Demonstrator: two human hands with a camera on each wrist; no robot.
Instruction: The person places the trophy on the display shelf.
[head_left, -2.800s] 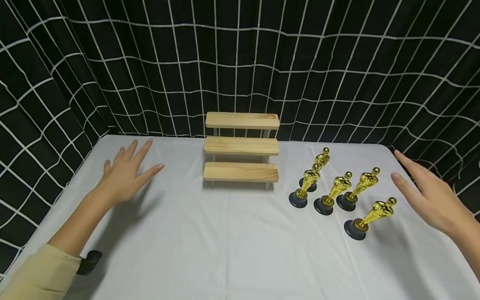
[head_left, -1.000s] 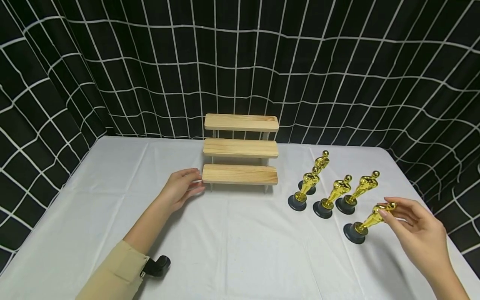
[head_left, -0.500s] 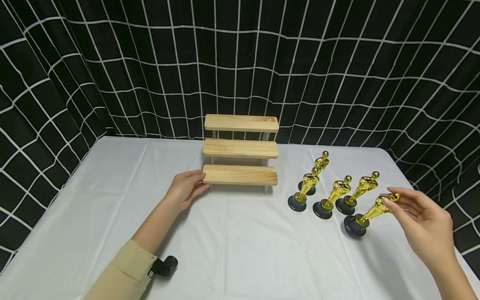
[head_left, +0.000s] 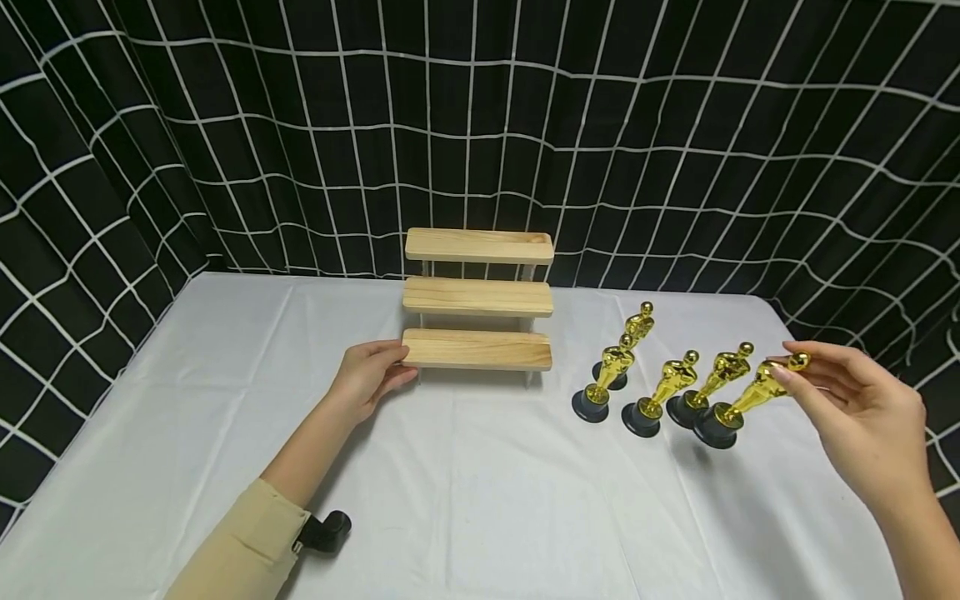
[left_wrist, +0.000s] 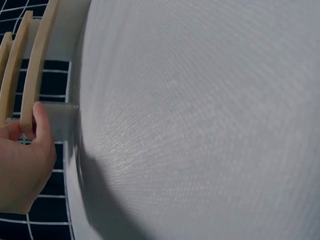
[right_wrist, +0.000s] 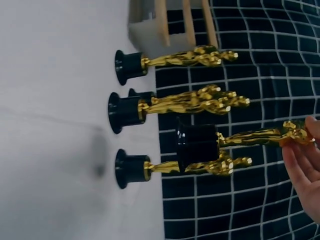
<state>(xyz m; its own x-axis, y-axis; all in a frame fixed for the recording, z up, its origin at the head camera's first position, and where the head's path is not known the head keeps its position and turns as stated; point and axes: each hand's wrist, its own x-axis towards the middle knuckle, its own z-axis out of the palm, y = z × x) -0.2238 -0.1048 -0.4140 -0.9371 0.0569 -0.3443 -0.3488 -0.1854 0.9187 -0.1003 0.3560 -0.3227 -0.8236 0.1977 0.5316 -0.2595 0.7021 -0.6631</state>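
A three-tier wooden display stand (head_left: 477, 348) with pale boards stands at the back middle of the table. My left hand (head_left: 367, 379) pinches the left end of its lowest board, thumb and fingers on either face, as the left wrist view also shows. My right hand (head_left: 862, 417) grips a gold trophy statuette (head_left: 761, 387) by its head and shoulders. In the right wrist view the black base (right_wrist: 197, 145) of this held trophy is off the table. Several matching trophies, among them a front-left trophy (head_left: 615, 367), stand upright nearby.
White cloth covers the table (head_left: 480, 483). A black curtain with white netting (head_left: 480, 125) rises behind the table and at both sides. One standing trophy (head_left: 727, 367) is close beside the held one. A black device (head_left: 326, 532) sits at the left sleeve cuff.
My left hand has come from the far left to the stand's lowest board. My right hand has closed on the nearest trophy and raised it off the cloth.
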